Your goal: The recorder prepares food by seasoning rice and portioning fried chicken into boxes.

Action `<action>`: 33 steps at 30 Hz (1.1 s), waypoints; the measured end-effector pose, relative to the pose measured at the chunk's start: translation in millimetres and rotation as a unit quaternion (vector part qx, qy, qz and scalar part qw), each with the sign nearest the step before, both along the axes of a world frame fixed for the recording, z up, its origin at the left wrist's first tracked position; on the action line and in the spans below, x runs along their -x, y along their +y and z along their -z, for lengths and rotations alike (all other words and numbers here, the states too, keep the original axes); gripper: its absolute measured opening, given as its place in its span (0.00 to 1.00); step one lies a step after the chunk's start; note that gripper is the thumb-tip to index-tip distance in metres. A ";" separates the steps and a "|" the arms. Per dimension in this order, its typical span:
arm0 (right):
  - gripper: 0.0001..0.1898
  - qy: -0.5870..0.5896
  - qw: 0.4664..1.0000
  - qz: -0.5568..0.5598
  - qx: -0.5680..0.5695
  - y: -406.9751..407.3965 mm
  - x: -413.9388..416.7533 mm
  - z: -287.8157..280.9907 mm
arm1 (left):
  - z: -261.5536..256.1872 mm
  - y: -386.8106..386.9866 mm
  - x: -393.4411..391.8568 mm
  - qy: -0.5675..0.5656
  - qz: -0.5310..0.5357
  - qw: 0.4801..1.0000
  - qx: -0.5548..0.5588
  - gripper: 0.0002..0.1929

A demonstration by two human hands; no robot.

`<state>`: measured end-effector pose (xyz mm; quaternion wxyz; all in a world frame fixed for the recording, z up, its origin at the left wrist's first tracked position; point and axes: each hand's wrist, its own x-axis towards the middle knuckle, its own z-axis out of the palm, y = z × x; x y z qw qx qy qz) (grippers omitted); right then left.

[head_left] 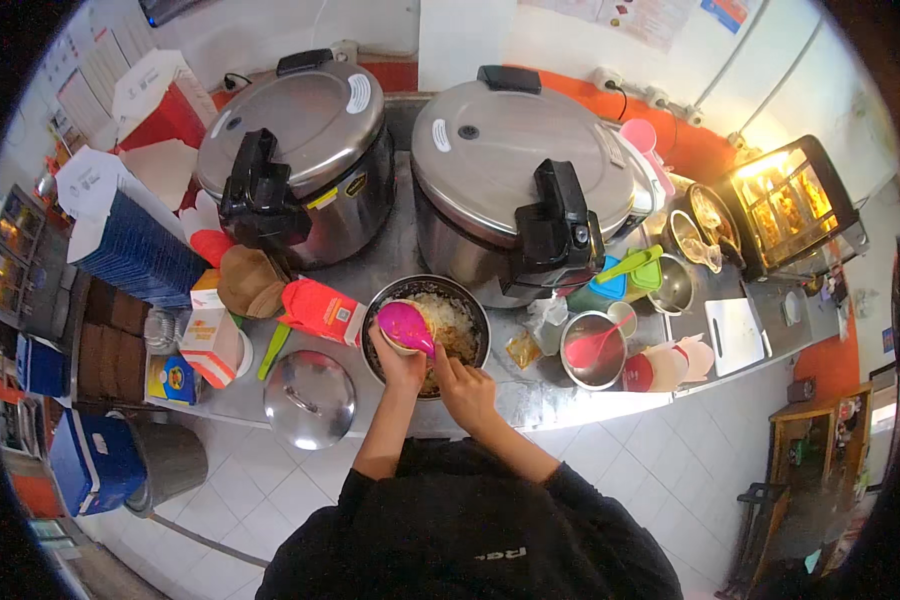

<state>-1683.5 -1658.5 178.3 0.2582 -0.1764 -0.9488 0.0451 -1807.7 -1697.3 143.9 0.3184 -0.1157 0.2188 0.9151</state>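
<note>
Over a round metal pot of rice [457, 319], my left hand [403, 361] holds a small round container whose rim shows beneath a magenta rice paddle. The magenta paddle [403, 324] lies over that container's mouth, its handle end in my right hand [461, 386]. Brownish bits of food cling to the paddle. White rice with browned, seasoned parts fills the pot below. Left of the pot are a red printed paper box [321, 309] and a steel lid [310, 400] with a loop handle. What the container holds is mostly hidden by the paddle.
Two large rice cookers [300, 150] stand behind the pot. Stacked blue boxes [139, 232] and a green utensil [274, 351] are at left. Rightward are a sauce packet [523, 350], a steel bowl [594, 351] with a pink spoon, a white cutting board [733, 337] and a lit food warmer [787, 206].
</note>
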 end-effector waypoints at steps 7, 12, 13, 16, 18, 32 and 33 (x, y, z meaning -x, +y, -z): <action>0.13 0.095 0.988 0.054 0.108 14.6 7.9 -17.1 | -12.3 -4.5 3.4 -0.006 0.010 1.000 -0.029 0.21; 0.14 0.054 0.992 0.051 0.102 -0.3 5.1 -3.0 | -18.1 -1.7 -3.3 0.032 -0.011 0.999 -0.023 0.21; 0.14 0.053 0.992 0.052 0.103 -0.7 4.5 -2.3 | -16.0 -2.4 -2.6 0.031 -0.010 0.999 -0.022 0.21; 0.16 0.059 0.993 0.034 0.096 1.2 4.6 -1.3 | -12.2 -2.3 0.1 0.033 -0.019 0.999 -0.035 0.21; 0.18 0.060 0.996 0.025 0.062 3.2 5.7 0.0 | -12.7 -2.1 -0.1 0.030 -0.024 0.999 -0.030 0.20; 0.22 -0.050 0.967 0.097 0.230 11.0 -5.7 -0.7 | -38.9 -25.8 1.5 0.006 -0.055 0.996 -0.071 0.20; 0.25 -0.102 0.977 0.077 0.168 12.7 -6.4 -5.2 | -45.6 -25.8 0.6 -0.017 -0.057 0.995 -0.074 0.20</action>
